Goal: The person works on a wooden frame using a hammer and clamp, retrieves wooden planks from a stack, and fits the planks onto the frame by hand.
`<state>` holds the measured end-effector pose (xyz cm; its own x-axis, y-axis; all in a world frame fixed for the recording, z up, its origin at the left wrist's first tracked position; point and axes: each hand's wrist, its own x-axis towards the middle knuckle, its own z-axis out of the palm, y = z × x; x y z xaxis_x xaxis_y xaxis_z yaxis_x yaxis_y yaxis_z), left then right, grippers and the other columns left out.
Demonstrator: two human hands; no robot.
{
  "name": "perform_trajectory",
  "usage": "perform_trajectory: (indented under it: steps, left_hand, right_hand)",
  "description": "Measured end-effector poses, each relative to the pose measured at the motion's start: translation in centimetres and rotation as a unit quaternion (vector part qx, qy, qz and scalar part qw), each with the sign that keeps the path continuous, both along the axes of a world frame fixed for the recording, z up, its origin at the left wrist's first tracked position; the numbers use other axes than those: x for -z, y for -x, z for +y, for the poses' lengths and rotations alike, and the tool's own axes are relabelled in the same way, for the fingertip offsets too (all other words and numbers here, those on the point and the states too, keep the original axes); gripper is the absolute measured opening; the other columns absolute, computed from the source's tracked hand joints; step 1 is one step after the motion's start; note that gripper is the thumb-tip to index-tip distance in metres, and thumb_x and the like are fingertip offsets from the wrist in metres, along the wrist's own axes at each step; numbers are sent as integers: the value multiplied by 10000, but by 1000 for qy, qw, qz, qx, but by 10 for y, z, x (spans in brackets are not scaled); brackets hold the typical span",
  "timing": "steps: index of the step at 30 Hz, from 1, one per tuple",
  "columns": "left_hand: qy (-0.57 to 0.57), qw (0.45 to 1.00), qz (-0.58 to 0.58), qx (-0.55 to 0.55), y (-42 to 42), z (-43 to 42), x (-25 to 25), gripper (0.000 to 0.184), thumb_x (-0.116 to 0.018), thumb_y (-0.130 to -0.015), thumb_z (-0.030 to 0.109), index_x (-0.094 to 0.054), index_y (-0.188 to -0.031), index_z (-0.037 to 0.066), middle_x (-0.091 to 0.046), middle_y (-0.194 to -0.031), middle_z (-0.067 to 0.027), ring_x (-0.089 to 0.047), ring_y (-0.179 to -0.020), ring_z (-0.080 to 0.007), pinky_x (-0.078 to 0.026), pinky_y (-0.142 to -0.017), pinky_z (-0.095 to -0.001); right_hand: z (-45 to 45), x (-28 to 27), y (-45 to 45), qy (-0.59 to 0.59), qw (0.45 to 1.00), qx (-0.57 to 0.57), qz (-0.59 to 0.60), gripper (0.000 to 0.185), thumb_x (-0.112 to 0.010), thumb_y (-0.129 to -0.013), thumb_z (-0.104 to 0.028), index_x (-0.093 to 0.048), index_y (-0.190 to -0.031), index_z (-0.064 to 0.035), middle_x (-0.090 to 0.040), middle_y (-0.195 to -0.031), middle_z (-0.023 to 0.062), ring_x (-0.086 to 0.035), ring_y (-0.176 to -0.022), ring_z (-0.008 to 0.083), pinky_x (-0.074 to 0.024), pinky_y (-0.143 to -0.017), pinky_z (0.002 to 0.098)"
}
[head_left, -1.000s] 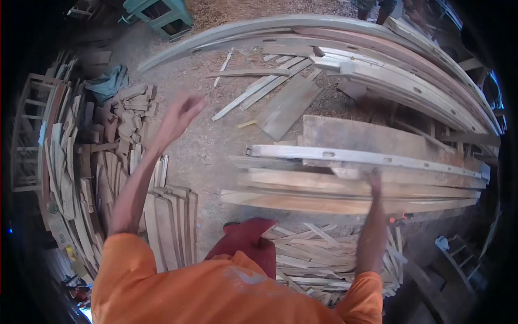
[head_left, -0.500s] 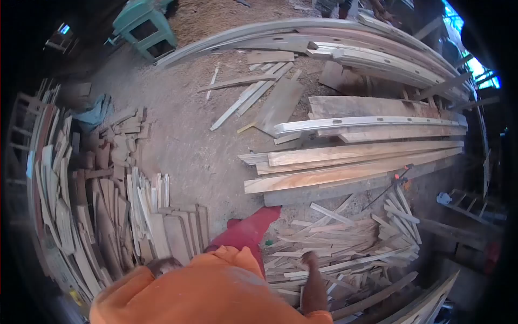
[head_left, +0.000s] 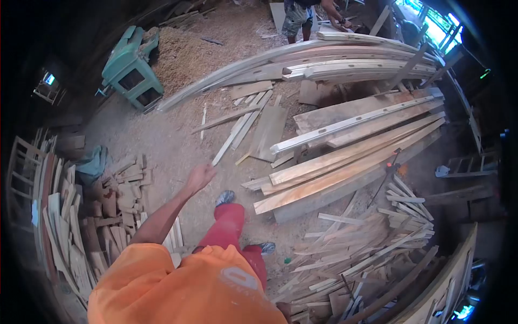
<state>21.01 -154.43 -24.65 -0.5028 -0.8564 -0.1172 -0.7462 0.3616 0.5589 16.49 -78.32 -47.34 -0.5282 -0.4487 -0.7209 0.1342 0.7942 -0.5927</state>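
My left hand [head_left: 202,175] is stretched forward over the dusty floor, its fingers curled in, and I see nothing held in it. In the picture its fingertips lie close to the near end of a thin pale wood strip [head_left: 226,141], which rests on the floor further off. Only a small dark bit of my right hand or forearm [head_left: 283,309] shows at the bottom, beside the orange shirt; its fingers are hidden. To its right spreads a heap of wood offcuts [head_left: 345,254]. Several long planks [head_left: 324,167] lie ahead to the right.
Stacked boards [head_left: 65,232] and short wood blocks [head_left: 127,186] line the left side. A green machine housing [head_left: 132,75] stands by sawdust at the back left. Long beams [head_left: 361,62] cross the back, where another person [head_left: 299,19] stands. A small ladder-like frame [head_left: 469,164] is far right.
My left arm has swung forward into view, while the right arm has dropped back almost out of sight. My legs have stepped on, and the view has tilted up, showing more of the other person.
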Motion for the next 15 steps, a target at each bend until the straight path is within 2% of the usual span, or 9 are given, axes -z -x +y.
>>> perform_trajectory:
  steps: [1,3,6,7,8,9,10,12,15]
  left_hand:
    - [6,999,18,34,27,-15,-17,412,-716,-894,354,-677,-1091,-5,-694,-844,-227,-687,-819,-407,-530,-752,-504]
    - [44,994,47,83,80,-53,-54,406,-734,-889,295,-643,-1164,11,-665,-807,-201,-662,-770,-394,-525,-725,-499]
    - [106,981,104,125,155,-153,-80,464,-757,-890,264,-592,-1246,17,-669,-914,-206,-657,-838,-393,-524,-764,-499]
    - [153,968,130,150,182,-202,-76,492,-761,-899,280,-577,-1266,9,-667,-992,-219,-653,-917,-398,-518,-818,-500]
    - [196,951,157,177,211,-251,-70,520,-764,-907,296,-563,-1286,2,-665,-1069,-233,-650,-997,-404,-513,-872,-500]
    - [192,948,161,198,239,-294,-68,520,-764,-907,296,-563,-1286,2,-665,-1069,-233,-650,-997,-404,-513,-872,-500]
    - [225,936,176,204,268,-337,-68,545,-760,-923,328,-559,-1305,-6,-652,-1149,-247,-632,-1073,-410,-500,-931,-495]
    - [252,919,213,217,335,-424,-76,573,-755,-939,360,-556,-1325,-13,-639,-1230,-262,-614,-1149,-416,-488,-991,-490]
    - [130,949,178,225,375,-531,-51,659,-632,-1022,518,-544,-1370,-35,-645,-1296,-250,-614,-1193,-389,-479,-1038,-473]
  right_hand:
    - [-22,-15,4,-88,994,11,-63,225,-684,-920,-222,-728,-824,-23,-705,-703,42,-670,-637,143,-537,-571,331]
    - [-97,-8,21,86,935,315,-135,210,-686,-927,-238,-719,-900,-32,-701,-784,28,-645,-643,144,-511,-576,329]
    - [-257,-35,125,132,970,198,-41,275,-664,-989,-310,-684,-850,-75,-596,-734,0,-540,-626,96,-407,-549,279]
    - [-321,-35,157,186,955,226,-34,245,-677,-972,-299,-674,-868,-77,-570,-745,-9,-548,-666,102,-418,-589,276]
    - [-393,-61,191,252,943,217,-17,271,-702,-962,-289,-711,-1051,-33,-620,-801,13,-598,-750,122,-502,-702,282]
    - [-478,-126,215,286,927,241,-11,448,-723,-959,-258,-658,-1308,15,-677,-937,48,-647,-865,143,-542,-802,291]
    - [-550,-144,243,365,903,221,-43,587,-732,-968,-253,-570,-1452,36,-701,-1084,74,-669,-937,166,-551,-858,300]
    - [-692,-179,295,408,879,230,-91,501,-704,-1009,-233,-594,-1406,52,-703,-1121,85,-678,-997,172,-559,-906,323]
    - [-870,-191,351,438,837,283,-165,400,-655,-1053,-228,-622,-1346,43,-711,-1107,111,-699,-1008,203,-580,-938,356]
